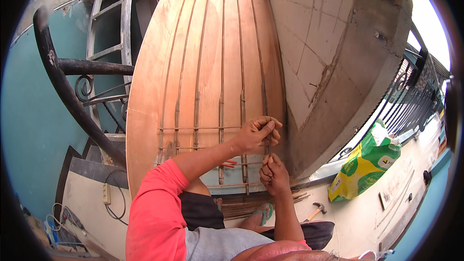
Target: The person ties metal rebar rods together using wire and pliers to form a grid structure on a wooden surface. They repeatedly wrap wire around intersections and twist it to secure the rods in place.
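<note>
Long steel rebars (223, 67) run lengthwise over a plywood panel (212, 53), with thinner bars (203, 128) crossing them near me. At the rightmost long bar, my left hand (259, 133) is closed with thumb and fingers pinched together. Just below it, my right hand (275, 175) is closed too, by the right end of a crossbar. Whatever lies between the fingers of either hand is too small to make out. Two thin red handle-like pieces (229, 164) show among the bars below my left forearm; the rest of them is hidden.
Rough concrete wall (348, 63) flanks the panel's right side. A black railing (77, 111) and metal ladder (108, 24) stand left. A hammer (316, 210) lies on the floor beside my leg, near a green-yellow sack (365, 164). Loose rods (241, 208) and a power strip (106, 193) lie low.
</note>
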Action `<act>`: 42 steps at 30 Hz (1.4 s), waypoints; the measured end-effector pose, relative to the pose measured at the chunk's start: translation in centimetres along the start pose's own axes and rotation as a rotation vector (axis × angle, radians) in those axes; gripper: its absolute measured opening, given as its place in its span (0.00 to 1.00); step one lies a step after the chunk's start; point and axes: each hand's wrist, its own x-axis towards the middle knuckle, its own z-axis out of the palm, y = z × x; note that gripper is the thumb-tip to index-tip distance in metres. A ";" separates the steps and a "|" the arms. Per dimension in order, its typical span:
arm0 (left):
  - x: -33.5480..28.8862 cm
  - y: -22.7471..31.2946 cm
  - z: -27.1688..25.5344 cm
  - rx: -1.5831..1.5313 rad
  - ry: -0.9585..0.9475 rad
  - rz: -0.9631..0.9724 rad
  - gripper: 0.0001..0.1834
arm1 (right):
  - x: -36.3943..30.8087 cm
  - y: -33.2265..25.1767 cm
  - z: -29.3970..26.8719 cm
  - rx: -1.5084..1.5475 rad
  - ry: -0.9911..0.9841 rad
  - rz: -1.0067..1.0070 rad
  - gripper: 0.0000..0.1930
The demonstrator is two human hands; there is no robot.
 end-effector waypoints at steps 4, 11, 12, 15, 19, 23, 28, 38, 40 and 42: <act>0.1 -1.0 -0.1 0.059 -0.025 -0.017 0.16 | -0.3 0.5 -0.6 -0.064 0.046 0.025 0.12; 0.5 -1.1 0.3 0.094 -0.019 -0.022 0.17 | -0.6 0.1 -1.1 -0.126 0.085 -0.010 0.13; 0.7 -0.9 0.5 0.091 -0.015 -0.036 0.17 | -0.7 0.0 -1.2 -0.135 0.090 -0.014 0.13; 1.1 -1.7 0.4 0.068 -0.010 -0.026 0.17 | -0.8 -0.1 -1.1 -0.168 0.100 -0.053 0.13; 1.6 -1.5 1.4 0.036 0.094 -0.032 0.18 | -0.6 -0.7 -1.2 -0.333 0.183 -0.137 0.14; 1.4 -3.2 1.2 0.061 0.084 -0.084 0.18 | -0.6 0.6 -1.8 -0.471 0.304 -0.156 0.15; 0.9 -4.1 0.8 0.120 0.084 -0.136 0.20 | -1.8 0.7 -3.6 -0.753 0.283 -0.208 0.15; 0.6 -6.8 -1.9 0.227 -0.062 -0.217 0.22 | -0.1 2.1 -4.2 -0.637 0.415 -0.141 0.14; 0.1 -7.8 -2.4 0.188 -0.083 -0.241 0.22 | 0.3 2.3 -4.3 -0.674 0.428 -0.154 0.14; -0.1 -8.8 -2.7 0.132 -0.096 -0.240 0.23 | 0.6 2.6 -4.8 -0.685 0.428 -0.152 0.14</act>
